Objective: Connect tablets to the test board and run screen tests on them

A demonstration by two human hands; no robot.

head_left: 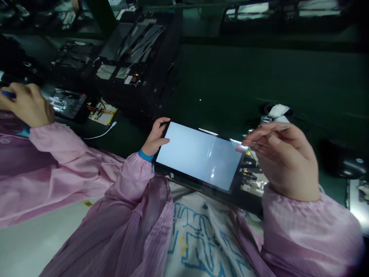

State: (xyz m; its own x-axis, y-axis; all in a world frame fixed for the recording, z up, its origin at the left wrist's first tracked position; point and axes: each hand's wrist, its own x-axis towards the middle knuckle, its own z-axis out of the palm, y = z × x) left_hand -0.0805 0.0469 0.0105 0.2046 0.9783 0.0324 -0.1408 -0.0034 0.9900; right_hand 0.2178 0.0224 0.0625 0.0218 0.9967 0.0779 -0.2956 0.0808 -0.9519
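A flat display panel [198,156] with a lit, pale white screen and black border is tilted in front of my body. My left hand [156,138] is closed on its left edge, thumb over the front and fingers at the upper corner; a blue band circles that wrist. A small red label [239,148] sits near the panel's upper right corner. My right hand [285,157] is raised beside that corner, fingers bent and drawn together, slightly blurred. Whatever may be between those fingertips is too small to make out.
At left, a co-worker's hand [29,102] holds something blue near another panel [66,102]. A circuit board [102,111] and white cable [100,135] lie between us. Stacked dark panels [129,46] stand behind. Boards with wiring [255,179] lie right of my panel; a black object [346,159] is farther right.
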